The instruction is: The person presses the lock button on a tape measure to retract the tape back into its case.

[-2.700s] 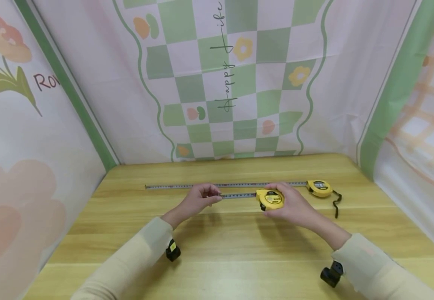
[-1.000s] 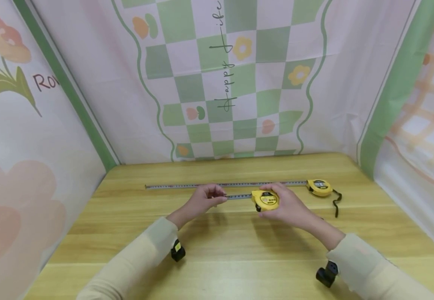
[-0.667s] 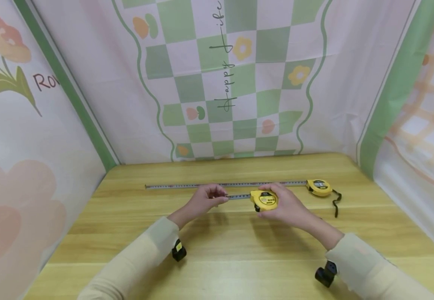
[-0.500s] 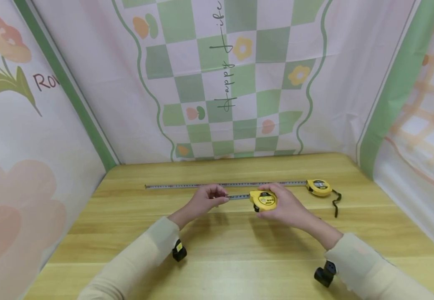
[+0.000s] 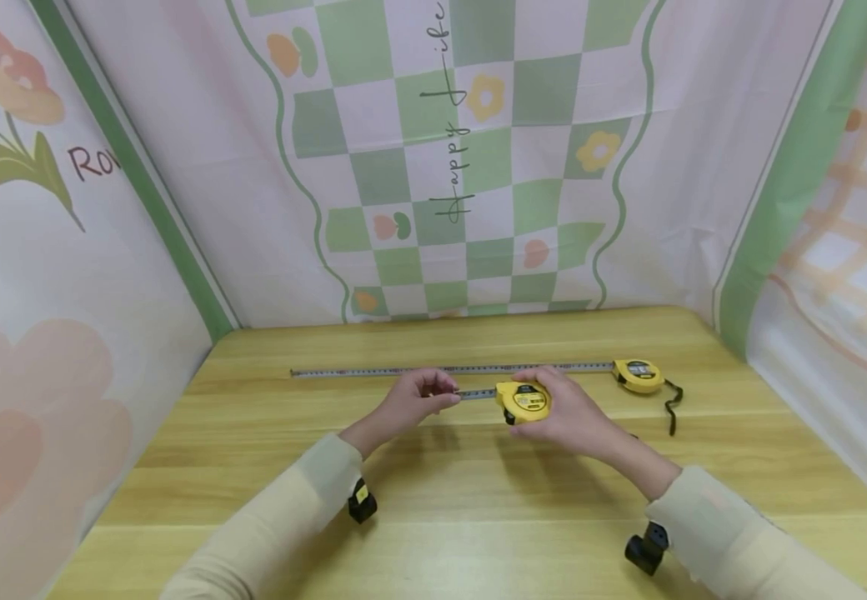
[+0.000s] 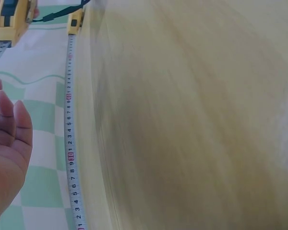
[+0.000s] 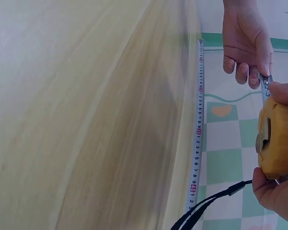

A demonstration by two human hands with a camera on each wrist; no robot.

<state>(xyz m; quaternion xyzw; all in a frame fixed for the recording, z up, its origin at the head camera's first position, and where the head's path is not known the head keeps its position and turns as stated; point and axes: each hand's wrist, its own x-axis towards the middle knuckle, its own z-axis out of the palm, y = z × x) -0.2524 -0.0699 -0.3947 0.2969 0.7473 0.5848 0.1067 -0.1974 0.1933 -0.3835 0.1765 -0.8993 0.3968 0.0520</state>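
Note:
My right hand (image 5: 574,414) grips a yellow tape measure (image 5: 528,402) by its case, held just above the table. A short stretch of its steel blade (image 5: 478,394) is out to the left. My left hand (image 5: 409,402) pinches the blade's end between thumb and finger; the very tip is hidden there. Behind both hands a second yellow tape measure (image 5: 638,376) lies on the table. Its long blade (image 5: 343,372) runs straight out to the left, partly covered by my hands. In the right wrist view the held tape measure (image 7: 277,139) shows a black strap (image 7: 230,190).
The wooden table (image 5: 433,525) reaches back to a patterned cloth wall (image 5: 546,208), with cloth on both sides. A black cord (image 5: 673,404) hangs from the second tape measure. Small black cameras (image 5: 362,502) are strapped at both wrists.
The exposed blade between my hands has become shorter. My right hand has moved left with the tape measure, and my left hand slightly right. The second tape measure lies still.

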